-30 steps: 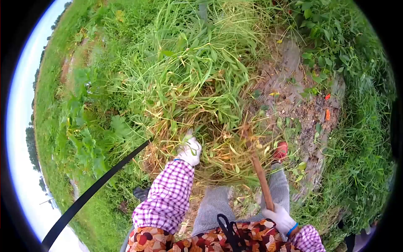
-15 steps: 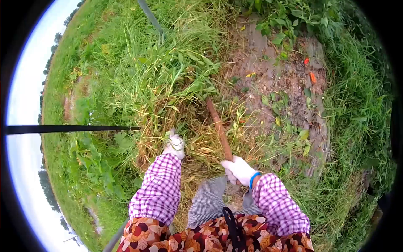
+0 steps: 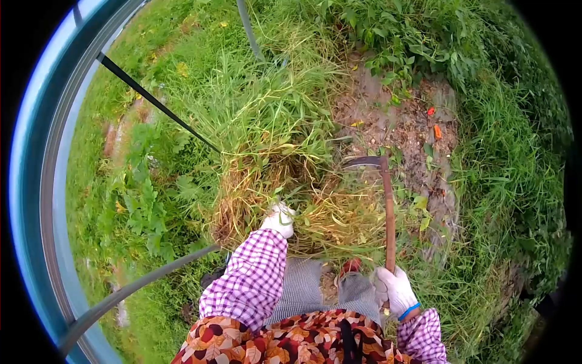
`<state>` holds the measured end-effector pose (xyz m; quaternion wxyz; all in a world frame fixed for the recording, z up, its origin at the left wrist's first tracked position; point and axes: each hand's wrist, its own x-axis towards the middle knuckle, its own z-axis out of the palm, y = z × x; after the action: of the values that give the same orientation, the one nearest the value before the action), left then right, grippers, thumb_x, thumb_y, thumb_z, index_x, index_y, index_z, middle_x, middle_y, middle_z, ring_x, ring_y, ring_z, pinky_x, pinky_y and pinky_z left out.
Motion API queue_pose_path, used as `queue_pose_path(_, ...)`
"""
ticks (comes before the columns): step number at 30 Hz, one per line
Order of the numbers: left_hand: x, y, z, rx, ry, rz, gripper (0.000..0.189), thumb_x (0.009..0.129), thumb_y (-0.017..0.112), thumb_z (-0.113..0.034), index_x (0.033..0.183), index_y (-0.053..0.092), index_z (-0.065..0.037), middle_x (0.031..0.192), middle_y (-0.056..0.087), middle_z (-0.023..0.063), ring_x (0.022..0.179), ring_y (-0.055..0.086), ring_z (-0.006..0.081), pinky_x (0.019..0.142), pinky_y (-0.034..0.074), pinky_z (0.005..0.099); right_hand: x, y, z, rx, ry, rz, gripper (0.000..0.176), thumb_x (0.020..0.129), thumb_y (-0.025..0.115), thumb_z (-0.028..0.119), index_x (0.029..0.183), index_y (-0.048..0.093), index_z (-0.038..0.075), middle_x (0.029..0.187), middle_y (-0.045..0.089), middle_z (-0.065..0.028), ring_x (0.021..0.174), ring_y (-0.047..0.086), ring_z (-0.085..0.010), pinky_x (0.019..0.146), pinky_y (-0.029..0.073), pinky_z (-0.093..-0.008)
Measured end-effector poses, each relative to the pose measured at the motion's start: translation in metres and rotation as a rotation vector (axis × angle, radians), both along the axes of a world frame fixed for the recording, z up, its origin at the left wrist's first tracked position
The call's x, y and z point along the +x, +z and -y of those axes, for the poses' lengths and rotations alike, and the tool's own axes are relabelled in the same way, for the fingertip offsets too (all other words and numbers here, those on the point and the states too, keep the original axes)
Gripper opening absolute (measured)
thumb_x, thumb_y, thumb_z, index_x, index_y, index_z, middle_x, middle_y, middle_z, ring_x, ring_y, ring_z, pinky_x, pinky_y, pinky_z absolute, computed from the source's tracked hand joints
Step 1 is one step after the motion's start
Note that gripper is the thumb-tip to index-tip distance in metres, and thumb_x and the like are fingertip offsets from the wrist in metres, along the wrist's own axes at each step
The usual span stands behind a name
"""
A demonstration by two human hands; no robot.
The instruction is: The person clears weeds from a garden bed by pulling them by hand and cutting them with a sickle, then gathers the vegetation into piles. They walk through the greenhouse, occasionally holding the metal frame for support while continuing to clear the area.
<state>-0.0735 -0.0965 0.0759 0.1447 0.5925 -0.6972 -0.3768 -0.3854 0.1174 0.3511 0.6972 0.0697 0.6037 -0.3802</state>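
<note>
In a white glove, my right hand (image 3: 397, 289) is wrapped round the wooden handle of a sickle (image 3: 389, 212). Its curved dark blade (image 3: 362, 161) points left, above the bare strip of ground. My left hand (image 3: 279, 219), also gloved, is closed at the near side of a heap of cut grass and weeds (image 3: 267, 164), with stems around its fingers. Green leaves lie over the heap's far part, while yellowed stalks and a brown root clump show at its near left.
Red-orange peppers (image 3: 438, 131) lie on the plastic-covered soil (image 3: 397, 118) to the right. Tall grass (image 3: 509, 176) borders that strip. At left stand a grey pole (image 3: 145, 276), a black strap (image 3: 160, 106) and a blue curved frame (image 3: 37, 151).
My right hand has moved right and toward me, bringing the sickle's blade out of the grass into view. My left hand and the heap appear farther right and lower.
</note>
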Motion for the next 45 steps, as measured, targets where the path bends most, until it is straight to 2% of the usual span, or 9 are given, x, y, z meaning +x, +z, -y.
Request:
queue_pose_path(1, 0.009, -0.029, -0.012, -0.236, -0.071, -0.143, 0.022, 0.100, 0.044, -0.027, 0.113, 0.053, -0.012, 0.077, 0.058, 0.0010, 0.059, 0.050, 0.0163, 0.058, 0.044, 0.0355, -0.003, 0.003, 0.006, 0.027, -0.065, -0.058, 0.018, 0.093, 0.057, 0.019, 0.092, 0.041, 0.010, 0.057, 0.042, 0.0033, 0.040, 0.039, -0.0086, 0.036, 0.034, -0.0255)
queue_pose_path(3, -0.007, -0.034, -0.041, -0.298, -0.030, -0.114, 0.021, 0.098, 0.046, -0.024, 0.112, 0.054, -0.012, 0.074, 0.058, 0.0018, 0.061, 0.053, 0.0174, 0.058, 0.045, 0.0381, -0.009, -0.020, 0.012, -0.057, -0.134, -0.104, 0.018, 0.093, 0.057, 0.020, 0.092, 0.041, 0.011, 0.057, 0.043, 0.0028, 0.039, 0.040, -0.0088, 0.036, 0.034, -0.0255)
queue_pose_path(5, -0.013, -0.050, -0.062, 0.043, 0.255, -0.714, 0.018, 0.094, 0.049, -0.026, 0.103, 0.060, -0.016, 0.073, 0.060, 0.0015, 0.070, 0.060, 0.0197, 0.064, 0.047, 0.0387, -0.009, -0.032, 0.030, -0.083, -0.138, -0.074, 0.019, 0.094, 0.057, 0.021, 0.092, 0.040, 0.012, 0.057, 0.043, 0.0024, 0.040, 0.040, -0.0092, 0.036, 0.035, -0.0251)
queue_pose_path(13, -0.002, -0.051, -0.094, 0.202, 0.277, -0.371, 0.017, 0.093, 0.049, -0.026, 0.100, 0.061, -0.016, 0.073, 0.060, 0.0014, 0.069, 0.060, 0.0204, 0.064, 0.047, 0.0397, 0.074, -0.172, 0.170, -0.148, -0.184, 0.298, 0.028, 0.094, 0.059, 0.024, 0.076, 0.041, 0.015, 0.055, 0.040, 0.0033, 0.041, 0.040, -0.0115, 0.039, 0.037, -0.0303)
queue_pose_path(21, -0.009, -0.068, -0.097, 0.202, 0.142, -0.041, 0.016, 0.093, 0.049, -0.026, 0.096, 0.062, -0.017, 0.073, 0.061, 0.0014, 0.068, 0.060, 0.0211, 0.065, 0.047, 0.0407, 0.161, -0.173, 0.152, -0.083, -0.229, 1.070, 0.035, 0.103, 0.041, 0.031, 0.070, 0.044, 0.019, 0.053, 0.039, 0.0090, 0.041, 0.036, -0.0083, 0.041, 0.033, -0.0270)
queue_pose_path(34, 0.104, -0.056, -0.092, -0.314, -1.338, 1.110, 0.016, 0.091, 0.050, -0.027, 0.090, 0.064, -0.018, 0.073, 0.061, 0.0014, 0.066, 0.060, 0.0222, 0.065, 0.048, 0.0422, 0.153, -0.082, 0.005, -0.237, -0.250, 1.022, 0.022, 0.102, 0.044, 0.026, 0.083, 0.044, 0.017, 0.056, 0.035, 0.0092, 0.043, 0.033, -0.0060, 0.043, 0.030, -0.0245)
queue_pose_path(37, 0.147, -0.063, -0.044, -0.159, -1.027, 0.226, 0.016, 0.087, 0.051, -0.028, 0.081, 0.064, -0.021, 0.073, 0.062, 0.0005, 0.068, 0.061, 0.0222, 0.074, 0.048, 0.0442, 0.143, -0.065, -0.033, -0.309, -0.323, 1.052, 0.024, 0.103, 0.043, 0.027, 0.081, 0.044, 0.017, 0.056, 0.036, 0.0103, 0.043, 0.034, -0.0052, 0.042, 0.030, -0.0227)
queue_pose_path(39, 0.045, 0.083, -0.065, -0.158, -1.353, 0.995, 0.018, 0.082, 0.055, -0.034, 0.089, 0.066, -0.022, 0.075, 0.064, 0.0015, 0.071, 0.062, 0.0222, 0.075, 0.049, 0.0423, 0.138, -0.068, -0.068, -0.420, -0.433, 1.247, 0.024, 0.103, 0.044, 0.027, 0.081, 0.043, 0.018, 0.056, 0.037, 0.0105, 0.043, 0.034, -0.0051, 0.041, 0.029, -0.0226)
queue_pose_path(45, -0.143, 0.302, -0.173, -0.146, -1.425, 1.043, 0.044, 0.068, 0.063, -0.035, 0.111, 0.068, -0.024, 0.103, 0.068, 0.0015, 0.099, 0.063, 0.0195, 0.091, 0.044, 0.0381, 0.083, -0.022, -0.204, -0.637, -0.620, 1.421, 0.026, 0.105, 0.038, 0.027, 0.082, 0.044, 0.016, 0.056, 0.035, 0.0103, 0.043, 0.034, -0.0051, 0.041, 0.030, -0.0235)
